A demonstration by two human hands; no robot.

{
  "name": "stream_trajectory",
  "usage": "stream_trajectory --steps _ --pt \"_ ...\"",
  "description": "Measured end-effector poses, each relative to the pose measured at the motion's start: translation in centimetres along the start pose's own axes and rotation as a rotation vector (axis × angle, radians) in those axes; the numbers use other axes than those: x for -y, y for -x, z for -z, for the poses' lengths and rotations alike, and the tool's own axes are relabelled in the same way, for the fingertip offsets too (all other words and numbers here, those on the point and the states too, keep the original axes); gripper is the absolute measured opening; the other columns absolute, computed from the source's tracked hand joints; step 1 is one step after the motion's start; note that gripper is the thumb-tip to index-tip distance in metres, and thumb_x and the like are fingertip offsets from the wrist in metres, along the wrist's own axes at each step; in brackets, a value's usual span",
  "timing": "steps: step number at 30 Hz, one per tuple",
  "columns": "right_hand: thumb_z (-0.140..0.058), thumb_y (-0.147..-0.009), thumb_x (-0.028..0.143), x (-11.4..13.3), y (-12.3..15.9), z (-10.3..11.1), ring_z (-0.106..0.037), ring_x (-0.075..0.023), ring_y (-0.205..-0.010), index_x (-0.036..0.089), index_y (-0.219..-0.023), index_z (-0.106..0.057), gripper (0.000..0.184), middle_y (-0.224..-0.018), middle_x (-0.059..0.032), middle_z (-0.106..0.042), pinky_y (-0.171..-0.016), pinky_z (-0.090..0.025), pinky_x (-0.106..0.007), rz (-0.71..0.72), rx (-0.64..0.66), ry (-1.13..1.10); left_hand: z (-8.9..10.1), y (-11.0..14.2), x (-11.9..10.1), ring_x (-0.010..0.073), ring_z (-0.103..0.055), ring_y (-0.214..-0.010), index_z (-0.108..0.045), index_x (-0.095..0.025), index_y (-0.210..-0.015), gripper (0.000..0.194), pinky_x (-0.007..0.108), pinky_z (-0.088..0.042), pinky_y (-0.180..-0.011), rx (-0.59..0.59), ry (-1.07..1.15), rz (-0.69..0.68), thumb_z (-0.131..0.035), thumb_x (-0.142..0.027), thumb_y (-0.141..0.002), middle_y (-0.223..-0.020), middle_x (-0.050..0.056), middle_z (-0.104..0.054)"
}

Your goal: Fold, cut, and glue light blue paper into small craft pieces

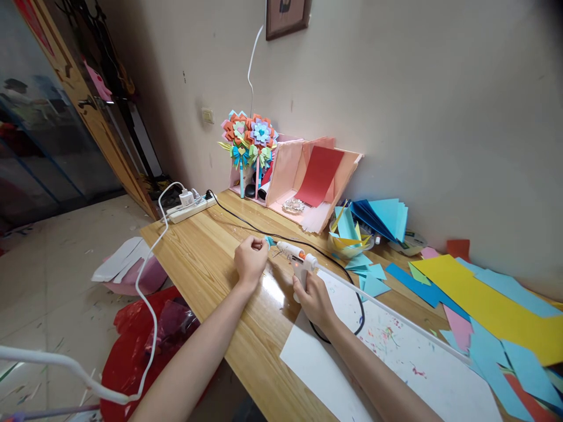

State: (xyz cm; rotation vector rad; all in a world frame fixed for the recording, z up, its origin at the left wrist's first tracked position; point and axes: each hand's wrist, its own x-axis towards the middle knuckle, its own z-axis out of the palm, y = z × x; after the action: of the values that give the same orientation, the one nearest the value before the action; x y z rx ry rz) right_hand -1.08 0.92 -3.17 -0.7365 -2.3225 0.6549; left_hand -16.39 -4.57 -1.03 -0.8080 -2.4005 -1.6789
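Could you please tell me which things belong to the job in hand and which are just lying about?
Seemingly in use:
glue gun, in right hand
blue piece, in left hand

Seemingly lying about:
red card, in pink box
red plastic, beside table

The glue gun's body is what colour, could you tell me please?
Mostly white, head view.

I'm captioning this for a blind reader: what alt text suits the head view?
A person's right hand points a white glue gun at a small blue piece pinched in the left hand, over a wooden table. Paper flowers stand behind; colourful paper sheets lie to the right.
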Motion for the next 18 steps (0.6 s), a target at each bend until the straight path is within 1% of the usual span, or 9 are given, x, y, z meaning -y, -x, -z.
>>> stream_trajectory --steps 8,14,18 --pt "-0.036 -0.085 0.036 -0.14 0.02 -0.15 -0.050 -0.0151 -0.054 0.018 -0.060 -0.045 0.032 -0.059 -0.0031 -0.054 -0.051 -0.034 -0.025 -0.018 0.020 0.005 -0.06 0.02 0.15 0.0122 -0.057 -0.056 -0.056 -0.019 -0.062 0.019 0.021 -0.041 -0.056 -0.005 -0.011 -0.018 -0.053 -0.034 -0.074 -0.060 0.000 -0.062" --pt "-0.037 -0.084 0.034 0.01 0.10 -0.07 -0.050 -0.0155 -0.053 0.017 -0.065 -0.050 0.029 -0.060 -0.0032 -0.056 -0.050 -0.034 -0.025 -0.010 0.016 -0.003 -0.05 -0.02 0.16 0.0123 -0.057 -0.057 -0.057 -0.019 -0.063 0.020 0.021 -0.041 -0.056 -0.035 -0.012 -0.038 -0.052 -0.035 -0.075 -0.060 0.001 -0.062" --pt "-0.037 -0.085 0.035 -0.02 0.10 -0.11 -0.050 -0.0154 -0.053 0.017 -0.066 -0.050 0.029 -0.062 -0.0040 -0.057 -0.051 -0.034 -0.025 -0.006 0.016 0.000 0.04 -0.03 -0.01 0.0122 -0.057 -0.057 -0.057 -0.019 -0.063 0.020 0.021 -0.041 -0.057 -0.040 -0.013 -0.028 -0.052 -0.035 -0.075 -0.061 0.000 -0.062"
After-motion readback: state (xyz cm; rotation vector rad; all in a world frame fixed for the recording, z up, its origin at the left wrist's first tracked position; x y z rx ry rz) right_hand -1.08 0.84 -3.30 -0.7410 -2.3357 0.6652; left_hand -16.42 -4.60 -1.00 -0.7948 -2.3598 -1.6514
